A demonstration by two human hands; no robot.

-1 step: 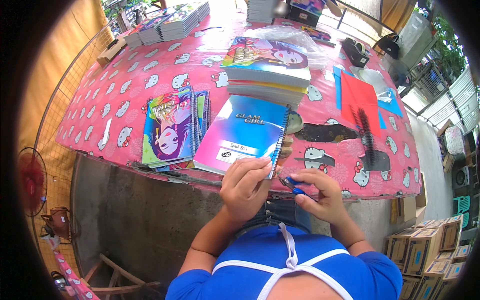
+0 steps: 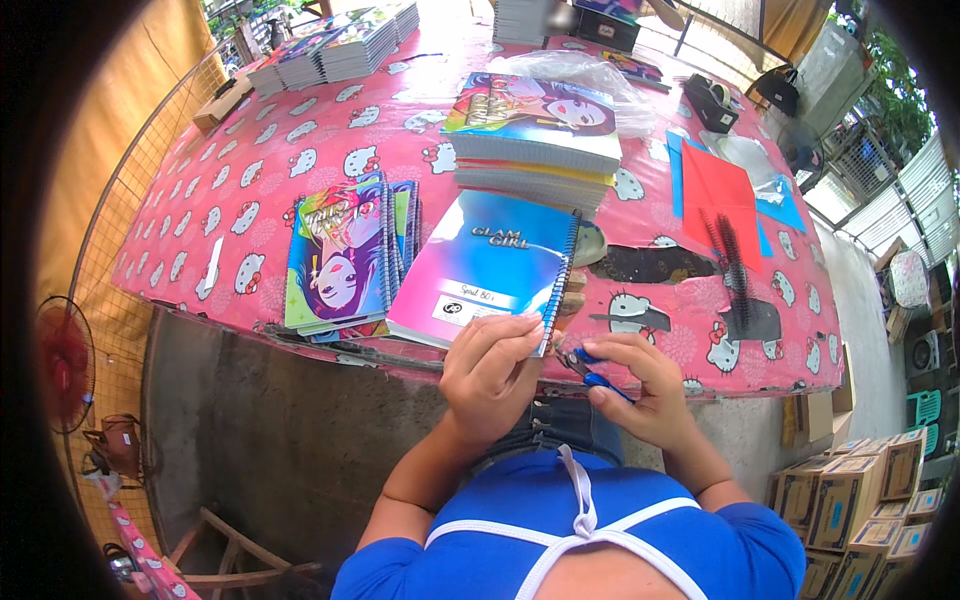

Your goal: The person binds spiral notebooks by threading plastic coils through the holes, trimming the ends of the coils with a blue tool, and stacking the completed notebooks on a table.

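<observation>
A spiral notebook point(image 2: 485, 265) with a blue and pink cover lies at the table's near edge, its wire coil point(image 2: 563, 275) along the right side. My left hand point(image 2: 492, 370) grips its lower right corner, fingers on top of the cover. My right hand point(image 2: 645, 385) holds small blue-handled pliers point(image 2: 600, 380), their jaws close to the coil's lower end. Whether the jaws touch the wire I cannot make out. Left of this notebook lies a small pile of spiral notebooks point(image 2: 340, 255) with a colourful drawn cover. Behind it stands a taller stack of notebooks point(image 2: 535, 130).
A pink patterned cloth point(image 2: 330, 150), torn in places, covers the table. Black wire coils point(image 2: 728, 262) lie at the right, near red sheets point(image 2: 715, 190) and a tape dispenser point(image 2: 712, 103). More notebooks point(image 2: 340, 45) are stacked at the back left. Cardboard boxes point(image 2: 850, 500) stand on the floor at right.
The pliers' handles have spread apart a little in my right hand, and more of the lower handle shows. My left hand and the notebook have stayed in place.
</observation>
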